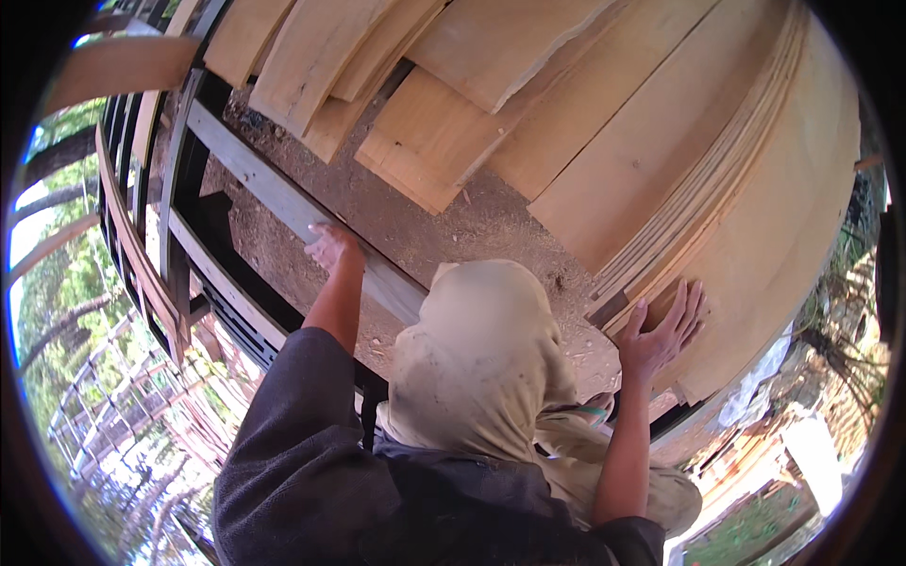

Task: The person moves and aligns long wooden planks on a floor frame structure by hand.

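Note:
My left hand (337, 249) is closed over a grey wooden rail (260, 184), which runs slantwise on the left of the head view. On the right, a thick stack of thin wood sheets (755, 255) stands with its layered edges showing. My right hand (663, 332) lies against the pale face of its outermost sheet, fingers spread and thumb apart. The stack's lower end is close to my right wrist. Between my arms, my knee in beige trousers hides part of the ground and the rail's near end.
More thin wood sheets (425, 141) lie overlapping on the dirt ground (377, 203) ahead. A dark frame with another grey rail (222, 274) stands at the left. Curved wood strips (137, 236) hang beyond it. Crumpled clear plastic (755, 387) lies at the lower right.

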A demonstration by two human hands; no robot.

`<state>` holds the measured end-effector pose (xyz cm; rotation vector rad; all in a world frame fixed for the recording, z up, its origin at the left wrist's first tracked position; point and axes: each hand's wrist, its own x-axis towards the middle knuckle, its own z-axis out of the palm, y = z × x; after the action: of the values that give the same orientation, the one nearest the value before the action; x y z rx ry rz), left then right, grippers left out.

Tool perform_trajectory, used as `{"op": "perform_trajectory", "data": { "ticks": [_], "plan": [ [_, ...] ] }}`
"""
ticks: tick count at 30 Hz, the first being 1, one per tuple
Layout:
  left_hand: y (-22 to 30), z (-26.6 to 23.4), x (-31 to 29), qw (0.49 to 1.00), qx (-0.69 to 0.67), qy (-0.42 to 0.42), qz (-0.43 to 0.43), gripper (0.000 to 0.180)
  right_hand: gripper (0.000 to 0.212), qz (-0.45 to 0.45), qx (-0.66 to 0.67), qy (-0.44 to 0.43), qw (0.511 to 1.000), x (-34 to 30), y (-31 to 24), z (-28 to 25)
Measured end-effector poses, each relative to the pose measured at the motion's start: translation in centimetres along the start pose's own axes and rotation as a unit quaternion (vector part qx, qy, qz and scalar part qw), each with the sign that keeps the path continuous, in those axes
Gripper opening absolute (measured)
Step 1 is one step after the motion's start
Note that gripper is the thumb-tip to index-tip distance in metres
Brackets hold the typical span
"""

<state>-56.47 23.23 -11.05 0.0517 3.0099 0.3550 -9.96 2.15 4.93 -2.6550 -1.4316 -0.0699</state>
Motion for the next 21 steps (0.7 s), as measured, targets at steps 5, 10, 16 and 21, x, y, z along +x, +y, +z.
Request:
{"op": "perform_trajectory", "data": {
  "ticks": [5, 10, 16, 21],
  "plan": [
    [1.3, -1.0, -1.8, 1.0, 0.024, -0.012, -0.008, 0.069, 0.065, 0.009, 0.003, 0.007, 1.0, 0.3, 0.1, 0.1],
    [1.9, -1.6, -2.1, 0.999, 0.036, -0.025, -0.01, 0.069, 0.065, 0.011, 0.011, 0.017, 1.0, 0.5, -0.5, -0.1],
    [0.6, -0.4, -0.7, 1.0, 0.008, 0.009, 0.015, 0.067, 0.065, 0.012, 0.016, 0.014, 1.0, 0.3, -0.6, 0.0],
    [1.4, -1.0, -0.4, 0.999, 0.003, -0.036, -0.031, 0.068, 0.066, 0.018, 0.014, 0.02, 1.0, -0.2, -0.6, 0.2]
  ]
}}
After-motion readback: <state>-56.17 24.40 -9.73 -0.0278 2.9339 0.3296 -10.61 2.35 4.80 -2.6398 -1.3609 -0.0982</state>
